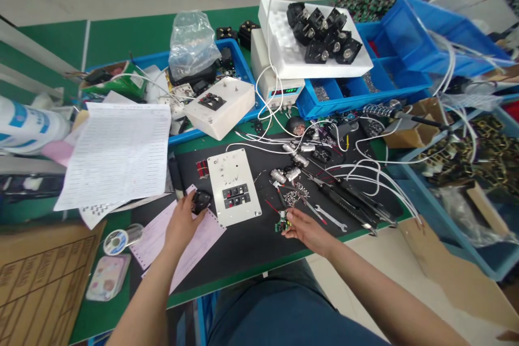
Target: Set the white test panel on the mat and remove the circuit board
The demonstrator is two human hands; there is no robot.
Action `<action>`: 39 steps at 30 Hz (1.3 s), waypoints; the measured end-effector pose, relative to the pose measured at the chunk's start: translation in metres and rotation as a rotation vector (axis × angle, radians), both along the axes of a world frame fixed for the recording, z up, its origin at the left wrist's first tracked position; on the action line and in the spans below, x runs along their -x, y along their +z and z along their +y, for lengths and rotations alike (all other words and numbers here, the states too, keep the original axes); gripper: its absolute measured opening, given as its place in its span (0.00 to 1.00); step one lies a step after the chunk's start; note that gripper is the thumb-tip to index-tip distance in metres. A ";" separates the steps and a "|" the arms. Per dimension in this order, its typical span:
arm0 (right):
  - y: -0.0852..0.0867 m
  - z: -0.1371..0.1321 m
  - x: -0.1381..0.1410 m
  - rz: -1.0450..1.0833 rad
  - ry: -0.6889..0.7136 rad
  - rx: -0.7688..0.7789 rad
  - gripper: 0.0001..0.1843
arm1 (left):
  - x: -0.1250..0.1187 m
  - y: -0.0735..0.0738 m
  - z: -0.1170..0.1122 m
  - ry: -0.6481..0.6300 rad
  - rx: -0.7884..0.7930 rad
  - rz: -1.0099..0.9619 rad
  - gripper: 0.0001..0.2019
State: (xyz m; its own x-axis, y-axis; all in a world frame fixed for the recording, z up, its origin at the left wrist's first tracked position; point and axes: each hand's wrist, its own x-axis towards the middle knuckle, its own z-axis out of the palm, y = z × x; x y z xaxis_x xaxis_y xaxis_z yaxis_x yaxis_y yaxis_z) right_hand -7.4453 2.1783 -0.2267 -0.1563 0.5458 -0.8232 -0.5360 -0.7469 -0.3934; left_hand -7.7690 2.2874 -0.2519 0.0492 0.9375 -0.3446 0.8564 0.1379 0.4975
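Both hands grip small parts over a cluttered black mat.
Left hand [182, 223] grasps a black housing [200, 201] at the white fixture plate's [234, 186] nine o'clock; right hand [307, 230] pinches a small circuit board [283, 223], which could, I judge, snag loose screws [295, 194] at its one o'clock.

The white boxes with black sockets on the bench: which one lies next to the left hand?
The flat white plate on the black mat, just right of the left hand. The other, a thicker white box, sits farther back on the blue tray.
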 end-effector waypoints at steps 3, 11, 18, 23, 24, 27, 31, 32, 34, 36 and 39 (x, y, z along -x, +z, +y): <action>-0.004 -0.008 0.012 -0.033 0.005 -0.012 0.21 | 0.000 -0.004 -0.003 -0.040 -0.019 0.075 0.27; -0.013 -0.055 -0.007 -0.427 0.185 -0.083 0.22 | -0.032 0.027 -0.109 -0.433 -0.081 -0.026 0.28; -0.033 -0.067 0.004 -0.978 0.547 -0.289 0.23 | -0.090 0.008 -0.130 -0.664 -0.104 -0.040 0.30; -0.021 -0.005 0.002 -1.316 0.817 -0.605 0.15 | -0.082 0.034 -0.103 -0.595 -0.273 0.002 0.18; -0.021 0.014 0.004 -1.337 0.889 -0.695 0.14 | -0.083 0.038 -0.095 -0.585 -0.312 0.026 0.17; -0.030 0.071 0.014 -1.355 1.099 -0.970 0.20 | -0.090 0.038 -0.069 -0.619 -0.386 0.105 0.19; -0.047 0.115 0.017 -1.349 1.333 -1.201 0.16 | -0.089 0.022 -0.041 -0.706 -0.405 0.176 0.24; -0.050 0.118 0.014 -1.349 1.379 -1.235 0.12 | -0.086 0.019 -0.036 -0.718 -0.404 0.185 0.24; -0.052 0.118 0.010 -1.372 1.441 -1.275 0.06 | -0.077 0.014 -0.031 -0.729 -0.406 0.203 0.23; -0.053 0.113 0.007 -1.431 1.466 -1.282 0.09 | -0.069 0.012 -0.028 -0.726 -0.416 0.225 0.22; -0.052 0.106 0.009 -1.530 1.471 -1.267 0.12 | -0.060 0.013 -0.025 -0.731 -0.422 0.262 0.23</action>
State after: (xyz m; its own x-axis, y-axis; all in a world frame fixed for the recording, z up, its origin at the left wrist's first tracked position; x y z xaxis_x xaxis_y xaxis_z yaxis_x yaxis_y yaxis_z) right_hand -7.4548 2.2840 -0.2791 -0.5928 0.7789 -0.2047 0.8048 0.5639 -0.1851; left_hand -7.7088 2.2619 -0.2392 0.6540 0.7541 -0.0610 0.7522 -0.6395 0.1589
